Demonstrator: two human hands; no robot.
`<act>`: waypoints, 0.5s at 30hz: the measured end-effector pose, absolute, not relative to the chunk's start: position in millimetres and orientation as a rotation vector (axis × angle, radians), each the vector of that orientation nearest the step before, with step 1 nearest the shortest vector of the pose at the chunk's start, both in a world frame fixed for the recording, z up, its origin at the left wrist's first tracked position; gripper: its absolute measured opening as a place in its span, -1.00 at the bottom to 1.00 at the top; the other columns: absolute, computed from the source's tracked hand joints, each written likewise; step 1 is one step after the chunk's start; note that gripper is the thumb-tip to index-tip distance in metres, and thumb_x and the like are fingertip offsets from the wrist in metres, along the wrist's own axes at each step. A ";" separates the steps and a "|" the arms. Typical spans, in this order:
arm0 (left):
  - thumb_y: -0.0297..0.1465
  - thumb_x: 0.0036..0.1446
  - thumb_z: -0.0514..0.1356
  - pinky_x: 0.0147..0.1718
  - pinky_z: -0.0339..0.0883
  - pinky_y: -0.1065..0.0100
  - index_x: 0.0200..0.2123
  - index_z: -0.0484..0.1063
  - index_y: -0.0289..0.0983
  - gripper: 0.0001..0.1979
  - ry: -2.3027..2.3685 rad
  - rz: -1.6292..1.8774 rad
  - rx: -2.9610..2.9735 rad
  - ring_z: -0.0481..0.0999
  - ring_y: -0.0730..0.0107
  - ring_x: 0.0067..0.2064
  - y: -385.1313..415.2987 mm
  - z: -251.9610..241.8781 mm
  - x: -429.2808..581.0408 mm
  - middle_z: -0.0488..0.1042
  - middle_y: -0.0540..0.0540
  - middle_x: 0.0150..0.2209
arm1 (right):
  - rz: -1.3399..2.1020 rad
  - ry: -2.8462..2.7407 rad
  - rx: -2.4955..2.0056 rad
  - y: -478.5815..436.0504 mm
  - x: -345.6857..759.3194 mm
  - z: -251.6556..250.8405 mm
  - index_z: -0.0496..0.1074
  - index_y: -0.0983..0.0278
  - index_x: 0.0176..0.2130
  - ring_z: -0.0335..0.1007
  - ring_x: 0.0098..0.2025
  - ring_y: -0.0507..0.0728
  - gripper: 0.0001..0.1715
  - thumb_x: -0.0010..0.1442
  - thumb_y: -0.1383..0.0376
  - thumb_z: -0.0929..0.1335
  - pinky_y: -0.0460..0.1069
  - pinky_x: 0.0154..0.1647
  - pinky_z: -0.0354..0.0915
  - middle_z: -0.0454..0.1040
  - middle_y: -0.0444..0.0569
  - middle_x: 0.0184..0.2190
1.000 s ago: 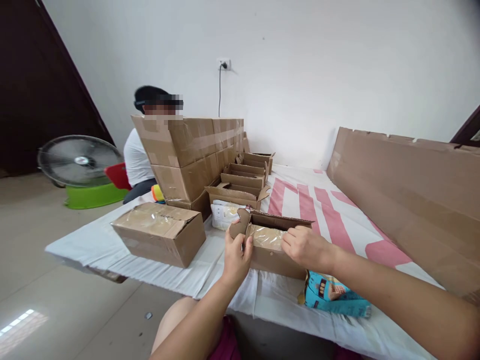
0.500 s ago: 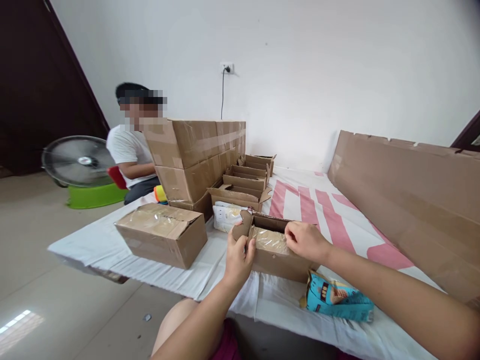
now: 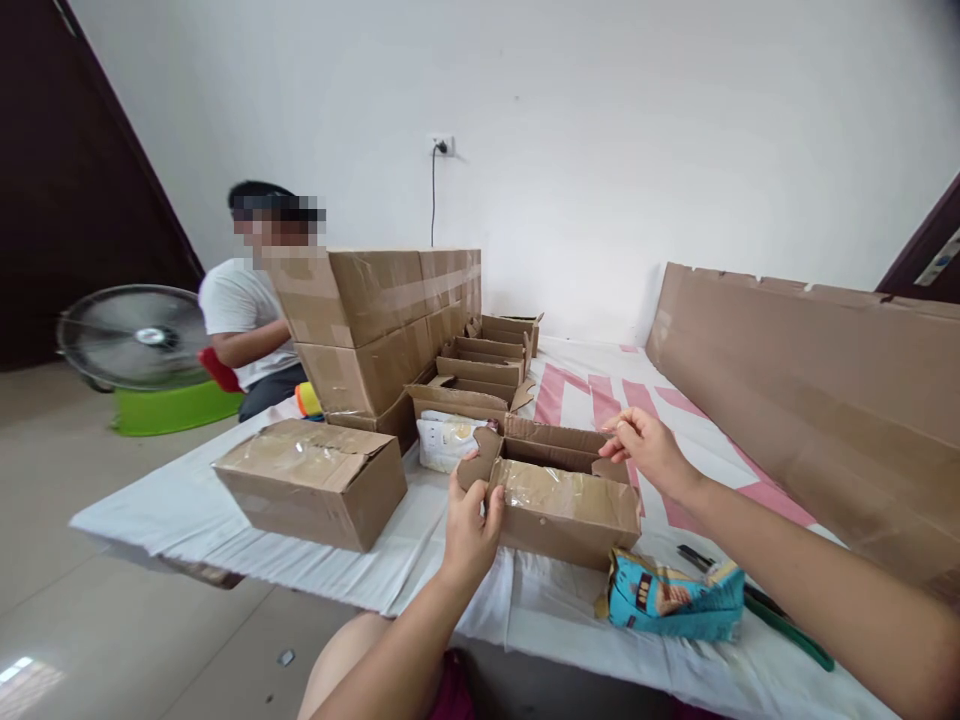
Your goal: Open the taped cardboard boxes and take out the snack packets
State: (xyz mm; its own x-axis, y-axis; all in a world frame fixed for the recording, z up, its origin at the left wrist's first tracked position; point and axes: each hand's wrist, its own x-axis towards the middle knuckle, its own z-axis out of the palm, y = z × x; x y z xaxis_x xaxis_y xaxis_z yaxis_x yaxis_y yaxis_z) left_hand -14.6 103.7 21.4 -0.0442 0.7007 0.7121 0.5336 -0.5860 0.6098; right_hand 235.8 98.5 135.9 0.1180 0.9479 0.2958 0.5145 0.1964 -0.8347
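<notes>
Open cardboard box (image 3: 559,495) sits at near edge of white-sheeted table (image 3: 225,520). Left hand (image 3: 471,520) pinches box's left end flap. Right hand (image 3: 649,450) above box's far right corner, fingers loosely curled, holding nothing. Blue snack bag (image 3: 667,598) just right of box; taped box (image 3: 311,480) left of it.

Left hand (image 3: 471,522) and right hand (image 3: 651,452) both bare: no gloves, rings, watch or wristband visible. Forearms uncovered the whole visible length, no sleeve edge in shot. Only clothing showing is a bit of dark magenta fabric (image 3: 448,690) at the bottom edge by the bare knee; can't tell what kind of garment it is.
</notes>
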 end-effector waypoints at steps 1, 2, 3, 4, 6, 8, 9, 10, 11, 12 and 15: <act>-0.34 0.29 0.01 0.10 0.23 0.10 -0.53 0.18 -0.21 -0.70 1.345 1.692 2.055 0.19 0.09 0.25 103.8 21.5 -14.7 0.26 -0.26 0.07 | 0.585 -1.514 -1.421 95.0 240.5 137.1 0.26 0.23 -0.33 0.54 -0.41 0.11 -0.87 0.15 0.23 0.20 -0.02 -0.44 0.43 0.52 -0.06 -0.51; -0.33 0.30 0.01 0.11 0.22 0.10 -0.52 0.20 -0.22 -0.69 1.339 1.686 2.048 0.19 0.09 0.25 103.8 21.6 -14.8 0.26 -0.26 0.06 | 0.590 -1.506 -1.393 90.1 244.7 137.1 0.28 0.24 -0.30 0.54 -0.40 0.11 -0.86 0.13 0.22 0.23 -0.03 -0.43 0.43 0.53 -0.06 -0.48; -0.31 0.30 0.01 0.11 0.22 0.10 -0.51 0.23 -0.22 -0.69 1.330 1.681 2.041 0.19 0.08 0.25 103.8 21.7 -15.0 0.26 -0.26 0.06 | 0.592 -1.505 -1.365 84.0 248.4 135.9 0.29 0.24 -0.28 0.53 -0.39 0.10 -0.85 0.11 0.23 0.25 -0.03 -0.42 0.42 0.53 -0.06 -0.45; -0.30 0.30 0.00 0.12 0.21 0.09 -0.50 0.26 -0.23 -0.69 1.320 1.678 2.034 0.19 0.08 0.25 103.7 21.9 -15.2 0.26 -0.26 0.07 | 0.592 -1.511 -1.338 77.0 251.7 133.5 0.30 0.24 -0.28 0.53 -0.39 0.08 -0.85 0.10 0.24 0.27 -0.04 -0.42 0.42 0.53 -0.06 -0.41; -0.28 0.30 0.01 0.12 0.19 0.08 -0.48 0.30 -0.24 -0.69 1.301 1.673 2.010 0.18 0.06 0.25 103.5 22.5 -15.7 0.25 -0.26 0.08 | 0.577 -1.558 -1.299 61.1 257.5 126.9 0.33 0.23 -0.28 0.51 -0.38 0.06 -0.88 0.10 0.29 0.27 -0.05 -0.40 0.41 0.52 -0.07 -0.36; -0.25 0.29 0.02 0.13 0.17 0.07 -0.46 0.34 -0.24 -0.69 1.285 1.667 1.968 0.17 0.04 0.26 103.1 23.4 -16.0 0.25 -0.25 0.09 | 0.562 -1.636 -1.269 44.6 263.2 120.1 0.35 0.23 -0.32 0.49 -0.35 0.06 -0.91 0.13 0.32 0.25 -0.05 -0.37 0.39 0.51 -0.08 -0.36; -0.23 0.29 0.02 0.13 0.17 0.06 -0.45 0.36 -0.24 -0.68 1.277 1.666 1.939 0.16 0.04 0.26 102.7 24.0 -16.0 0.25 -0.24 0.09 | 0.555 -1.672 -1.253 37.0 266.1 117.4 0.35 0.23 -0.33 0.48 -0.34 0.06 -0.89 0.15 0.33 0.24 -0.04 -0.35 0.39 0.51 -0.08 -0.37; -0.20 0.28 0.03 0.14 0.16 0.05 -0.44 0.38 -0.24 -0.68 1.268 1.669 1.906 0.16 0.03 0.26 102.4 24.4 -15.9 0.25 -0.24 0.09 | 0.552 -1.701 -1.241 30.2 269.1 115.4 0.36 0.23 -0.34 0.47 -0.33 0.06 -0.87 0.17 0.33 0.23 -0.04 -0.33 0.38 0.50 -0.09 -0.37; -0.18 0.28 0.03 0.15 0.15 0.04 -0.42 0.41 -0.24 -0.67 1.256 1.673 1.874 0.17 0.03 0.26 102.1 24.7 -15.7 0.26 -0.23 0.09 | 0.557 -1.723 -1.236 24.5 272.1 114.0 0.37 0.23 -0.34 0.46 -0.32 0.06 -0.84 0.20 0.32 0.22 -0.03 -0.30 0.38 0.49 -0.08 -0.37; -0.16 0.28 0.02 0.17 0.14 0.04 -0.39 0.43 -0.24 -0.66 1.236 1.675 1.845 0.17 0.04 0.26 101.8 24.8 -15.6 0.28 -0.21 0.09 | 0.566 -1.737 -1.242 20.0 274.9 113.0 0.37 0.23 -0.33 0.45 -0.30 0.07 -0.83 0.22 0.31 0.21 -0.02 -0.28 0.37 0.49 -0.08 -0.35; -0.14 0.33 -0.12 0.20 0.11 0.03 -0.34 0.48 -0.21 -0.54 1.144 1.699 1.774 0.23 0.10 0.22 101.9 22.4 -15.3 0.41 -0.17 -0.01 | 0.576 -1.729 -1.307 14.3 282.2 110.7 0.38 0.22 -0.26 0.42 -0.29 0.08 -0.81 0.26 0.18 0.26 -0.03 -0.31 0.34 0.47 -0.08 -0.33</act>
